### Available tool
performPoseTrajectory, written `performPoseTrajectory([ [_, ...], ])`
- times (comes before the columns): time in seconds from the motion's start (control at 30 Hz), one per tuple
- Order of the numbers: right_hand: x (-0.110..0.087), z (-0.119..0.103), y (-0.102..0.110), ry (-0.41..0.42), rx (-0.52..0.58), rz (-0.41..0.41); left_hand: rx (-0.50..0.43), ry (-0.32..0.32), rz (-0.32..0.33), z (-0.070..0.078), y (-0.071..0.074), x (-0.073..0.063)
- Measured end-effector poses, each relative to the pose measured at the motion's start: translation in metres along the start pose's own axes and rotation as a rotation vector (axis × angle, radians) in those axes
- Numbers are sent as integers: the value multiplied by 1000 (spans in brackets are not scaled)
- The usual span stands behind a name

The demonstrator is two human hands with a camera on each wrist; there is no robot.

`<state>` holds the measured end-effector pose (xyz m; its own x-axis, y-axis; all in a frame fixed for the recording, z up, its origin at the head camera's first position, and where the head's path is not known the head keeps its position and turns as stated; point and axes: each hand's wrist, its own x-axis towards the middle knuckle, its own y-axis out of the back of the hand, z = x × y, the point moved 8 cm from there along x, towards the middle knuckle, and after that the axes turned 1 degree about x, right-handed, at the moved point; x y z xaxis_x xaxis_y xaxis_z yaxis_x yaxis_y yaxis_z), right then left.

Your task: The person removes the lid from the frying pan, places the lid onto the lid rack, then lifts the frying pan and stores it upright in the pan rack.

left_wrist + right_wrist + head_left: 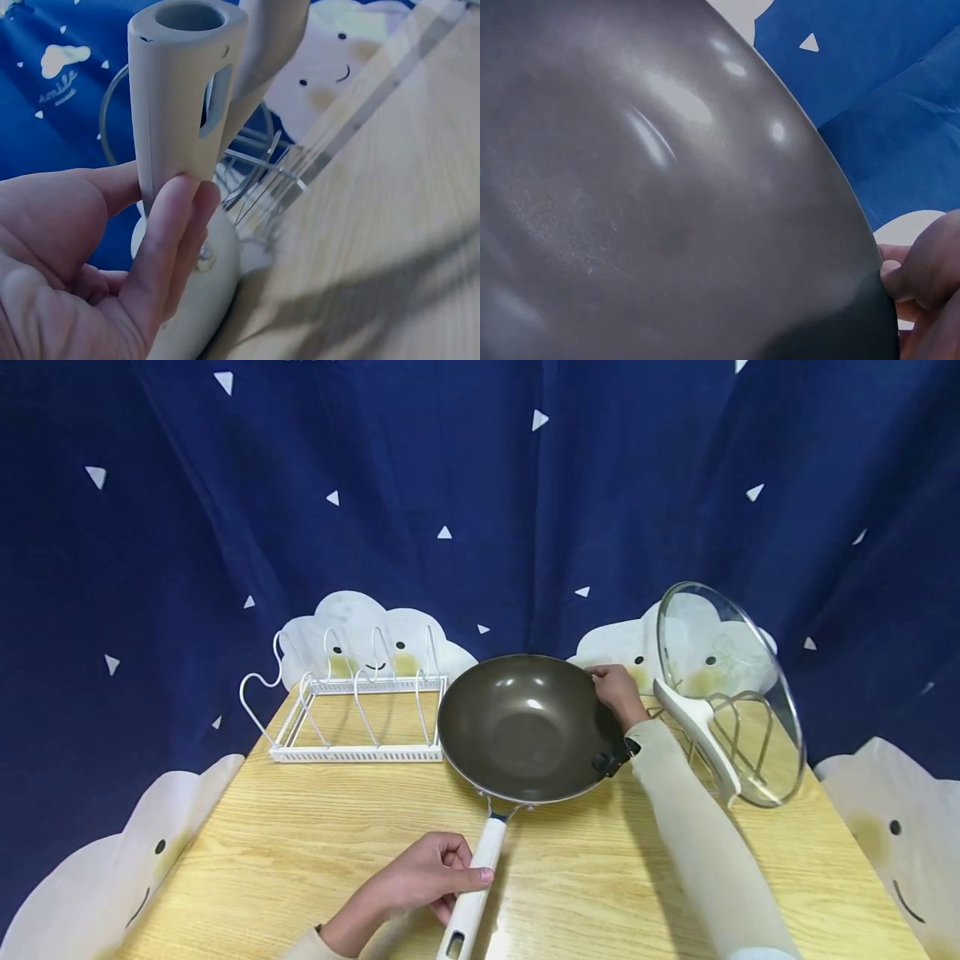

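Note:
A dark-coated wok (525,727) with a pale underside is tilted, its inside toward the head camera. Its long cream handle (483,852) points down toward the person. My left hand (427,877) pinches that handle between thumb and fingers; in the left wrist view the handle's hollow end (187,90) stands above the fingers. At the far right of the wok my right hand (618,692) grips the rim. In the right wrist view the thumb and fingers (930,262) hold the rim's edge, with the brown interior (667,210) filling most of the picture.
A white wire rack (356,753) with upright loops stands left of the wok. On the right, a glass lid (731,693) with a cream handle leans upright in a metal wire stand (761,739). A blue curtain (480,485) hangs behind the wooden table (300,827).

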<state>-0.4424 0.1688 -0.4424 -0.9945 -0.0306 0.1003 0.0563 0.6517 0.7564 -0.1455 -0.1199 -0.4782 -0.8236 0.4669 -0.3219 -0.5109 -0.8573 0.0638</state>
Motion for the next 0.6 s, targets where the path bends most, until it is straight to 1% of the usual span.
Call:
performPoseTrajectory([
  [0.1,5,-3,-2,15,-17,-22,-40,-12,-1,-1,-9,2],
  [0.3,12,-6,-5,37,-30,-37,-138,-25,5,-3,-29,5],
  [0.43,15,-9,-7,47,-41,-41,-165,-32,12,-5,-40,7],
  [0.6,18,-15,-8,62,-70,-38,-182,-37,39,-6,-49,10],
])
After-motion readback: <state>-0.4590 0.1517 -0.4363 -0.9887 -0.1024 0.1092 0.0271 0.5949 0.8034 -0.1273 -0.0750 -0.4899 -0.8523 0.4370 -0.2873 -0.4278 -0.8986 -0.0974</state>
